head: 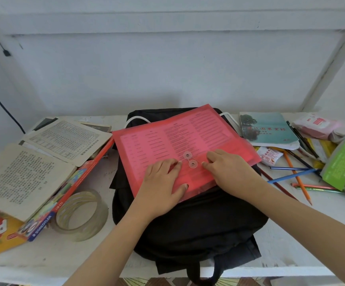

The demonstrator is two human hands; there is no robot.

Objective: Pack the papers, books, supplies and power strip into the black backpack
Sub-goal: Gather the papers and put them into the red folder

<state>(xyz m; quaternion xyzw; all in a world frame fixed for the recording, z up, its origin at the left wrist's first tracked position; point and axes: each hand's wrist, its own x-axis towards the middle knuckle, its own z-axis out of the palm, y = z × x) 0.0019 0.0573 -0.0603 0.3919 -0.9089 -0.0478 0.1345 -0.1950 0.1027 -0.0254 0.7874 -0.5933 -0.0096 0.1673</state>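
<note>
Left hand [163,182] and right hand [227,170] rest flat, fingers uncurled, on the red folder [167,137] lying atop the black backpack [198,219]

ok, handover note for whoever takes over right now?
Left hand: flat on the red folder.
Right hand: fingertips on the folder beside its string clasp.
The folder lies on top of the black backpack, not inside.
Done: nothing visibly packed.
Left to pack: the folder, the open books and tape roll on the left, the teal book and pencils on the right.
Power strip: cannot pick it out.
</note>
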